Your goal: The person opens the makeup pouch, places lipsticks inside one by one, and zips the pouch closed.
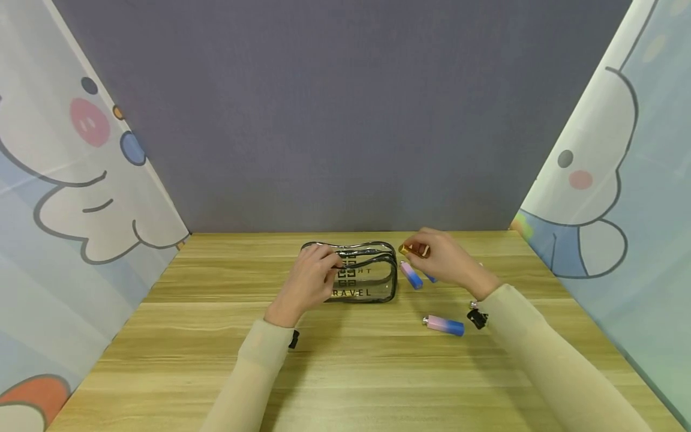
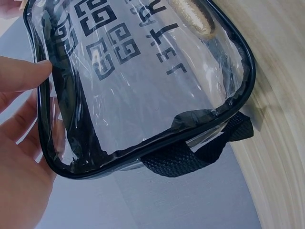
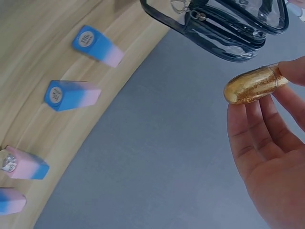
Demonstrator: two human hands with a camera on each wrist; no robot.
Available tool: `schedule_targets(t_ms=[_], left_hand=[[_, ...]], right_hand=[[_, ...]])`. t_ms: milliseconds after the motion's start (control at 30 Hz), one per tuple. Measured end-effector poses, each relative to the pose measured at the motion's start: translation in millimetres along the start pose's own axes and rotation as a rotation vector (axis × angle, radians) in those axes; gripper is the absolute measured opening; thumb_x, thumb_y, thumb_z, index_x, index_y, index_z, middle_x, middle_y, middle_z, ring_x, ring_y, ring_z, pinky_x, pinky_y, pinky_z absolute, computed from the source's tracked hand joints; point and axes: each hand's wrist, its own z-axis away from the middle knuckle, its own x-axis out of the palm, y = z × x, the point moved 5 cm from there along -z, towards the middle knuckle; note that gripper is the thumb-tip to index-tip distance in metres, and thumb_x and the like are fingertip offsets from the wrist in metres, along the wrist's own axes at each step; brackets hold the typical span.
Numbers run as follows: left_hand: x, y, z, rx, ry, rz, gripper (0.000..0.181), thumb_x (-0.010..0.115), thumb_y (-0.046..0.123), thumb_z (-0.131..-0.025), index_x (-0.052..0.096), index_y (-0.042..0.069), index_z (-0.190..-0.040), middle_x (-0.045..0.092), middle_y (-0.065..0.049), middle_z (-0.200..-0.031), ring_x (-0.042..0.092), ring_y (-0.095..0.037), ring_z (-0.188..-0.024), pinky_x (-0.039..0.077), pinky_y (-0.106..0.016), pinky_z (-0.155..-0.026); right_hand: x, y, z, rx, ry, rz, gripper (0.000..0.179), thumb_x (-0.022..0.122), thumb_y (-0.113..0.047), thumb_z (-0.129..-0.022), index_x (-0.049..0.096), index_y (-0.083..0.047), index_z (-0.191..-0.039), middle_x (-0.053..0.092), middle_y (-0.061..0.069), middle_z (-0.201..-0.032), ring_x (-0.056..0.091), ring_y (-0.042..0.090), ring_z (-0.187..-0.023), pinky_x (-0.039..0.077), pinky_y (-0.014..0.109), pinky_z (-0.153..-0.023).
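Observation:
On the table, a clear zip pouch [image 1: 353, 294] with black piping and black lettering stands in front of me. My left hand [image 1: 313, 273] grips its upper left edge, thumb outside the clear wall in the left wrist view. Inside the pouch, low by one wall, lies a gold rounded piece [image 2: 195, 19]. Just right of the pouch's top, my right hand [image 1: 445, 258] pinches a gold bullet-shaped tube [image 3: 252, 86] between thumb and fingers, its rounded end pointing toward the pouch. The zip pulls [image 3: 196, 14] hang at the pouch's open edge.
Several pink-and-blue square tubes lie on the table right of the pouch, among them one close beside it [image 1: 411, 275] and one nearer me [image 1: 444, 324]. A black webbing loop [image 2: 190, 160] sticks out from the pouch's end. A grey panel [image 1: 345, 120] stands behind the table.

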Motion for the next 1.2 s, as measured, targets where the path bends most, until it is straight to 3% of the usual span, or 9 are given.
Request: schedule_targets(t_ms=[467,1200], left_hand=[[0.5,-0.5,0.3,0.000,0.010,0.005,0.021,0.071,-0.010,-0.080,0.073,0.009,-0.091,0.068,-0.004,-0.097,0.062,-0.025,-0.094,0.049,-0.042,-0.092],[1.9,-0.7,-0.6,-0.006,-0.011,-0.012,0.020,0.071,-0.008,-0.082,0.073,0.010,-0.091,0.067,-0.004,-0.096,0.062,-0.025,-0.094,0.050,-0.042,-0.093]], right_hand=[[0.1,-16.2,-15.2,-0.028,0.033,-0.054,0.023,0.071,-0.014,-0.093,0.074,-0.003,-0.113,0.064,0.000,-0.093,0.059,0.014,-0.082,0.055,0.034,-0.072],[10.3,-47.2,-41.8,-0.084,0.013,-0.133,0.023,0.069,-0.013,-0.096,0.073,-0.003,-0.116,0.063,0.002,-0.096,0.059,0.015,-0.086,0.055,0.033,-0.074]])
